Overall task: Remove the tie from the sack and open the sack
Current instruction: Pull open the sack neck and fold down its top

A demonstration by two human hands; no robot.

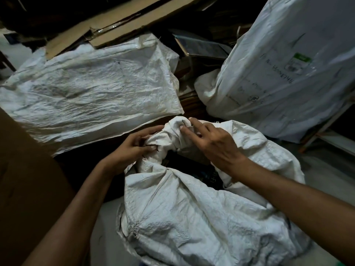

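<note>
A white woven sack [192,212] lies in front of me, its mouth twisted into a knot [171,135] of its own fabric. My left hand [132,146] pinches the left side of the knot with fingers and thumb. My right hand [213,143] rests on the right side, with its fingertips pressing the top fold of the knot and the other fingers spread. A dark gap under the knot shows some of the sack's contents, too dim to identify. No separate string or tie is visible.
Another white sack [86,89] lies flat at the left, with cardboard sheets [107,25] on top of it. A tall sack wrapped in clear plastic [288,70] stands at the right. A brown cardboard box [25,179] is close at my left. Dark clutter fills the back.
</note>
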